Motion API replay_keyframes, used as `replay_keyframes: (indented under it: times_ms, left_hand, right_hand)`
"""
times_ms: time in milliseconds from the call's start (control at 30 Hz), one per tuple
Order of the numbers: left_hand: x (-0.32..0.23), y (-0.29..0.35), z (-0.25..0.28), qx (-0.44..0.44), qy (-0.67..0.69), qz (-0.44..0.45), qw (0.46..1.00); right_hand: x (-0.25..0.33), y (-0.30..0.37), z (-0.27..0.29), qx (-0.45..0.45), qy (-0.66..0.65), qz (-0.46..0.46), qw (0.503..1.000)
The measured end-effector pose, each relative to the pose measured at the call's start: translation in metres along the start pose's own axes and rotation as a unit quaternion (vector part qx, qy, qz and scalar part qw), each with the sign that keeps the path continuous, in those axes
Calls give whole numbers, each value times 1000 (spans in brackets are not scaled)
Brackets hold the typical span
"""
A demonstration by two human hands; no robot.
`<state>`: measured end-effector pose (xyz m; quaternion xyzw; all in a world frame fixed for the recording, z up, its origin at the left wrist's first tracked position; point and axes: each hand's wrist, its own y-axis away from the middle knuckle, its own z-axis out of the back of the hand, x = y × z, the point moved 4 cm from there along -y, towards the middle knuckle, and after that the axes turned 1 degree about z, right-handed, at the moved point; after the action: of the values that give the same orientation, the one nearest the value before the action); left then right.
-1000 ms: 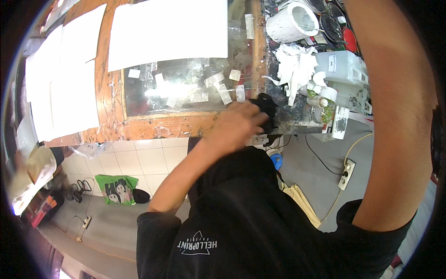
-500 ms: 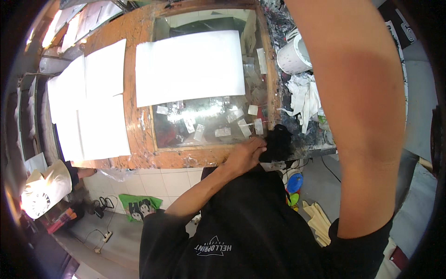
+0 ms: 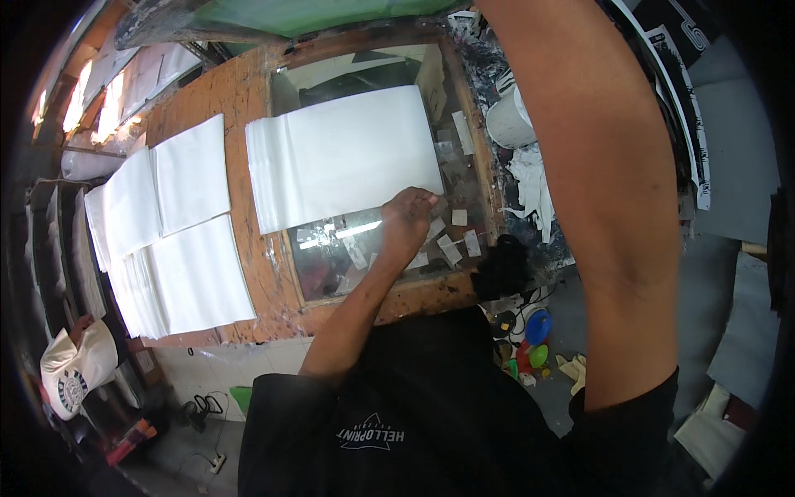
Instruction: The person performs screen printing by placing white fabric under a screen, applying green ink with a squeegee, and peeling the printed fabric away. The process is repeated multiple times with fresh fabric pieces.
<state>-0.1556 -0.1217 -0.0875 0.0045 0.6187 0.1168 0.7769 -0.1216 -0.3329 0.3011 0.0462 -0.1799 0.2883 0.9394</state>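
Observation:
A stack of flat white sheets (image 3: 352, 153), paper or cloth I cannot tell, lies on the glass panel (image 3: 331, 277) set into the wooden table (image 3: 236, 95). My left hand (image 3: 407, 217) is at the stack's near right corner, its fingers curled together; whether they pinch the corner is hidden. My right arm (image 3: 609, 182) reaches up along the right side and leaves the picture at the top, so the right hand is out of sight. Across the top edge hangs part of a framed green panel (image 3: 306, 15).
More white stacks (image 3: 190, 273) cover the table's left part. Along the right edge are a white tub (image 3: 509, 123), crumpled white rags (image 3: 532, 186) and a black cloth bundle (image 3: 503, 267). Several small pale tape pieces (image 3: 472, 242) dot the glass. A blue round object (image 3: 538, 326) is below.
My left hand has moved from beside the black bundle up to the corner of the white stack. The green panel has come into view at the top. The view has shifted.

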Motion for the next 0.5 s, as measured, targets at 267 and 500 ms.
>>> replay_keyframes:
  times_ms: [267, 500]
  left_hand:
    - [-12, -38, -13, -125, -256, -130, 950]
    - [12, -60, -8, -81, -240, -33, 967]
  right_hand:
    - [-11, -1, 0, -68, -2, 90, 994]
    - [-9, -19, 4, -73, 2, 68, 995]
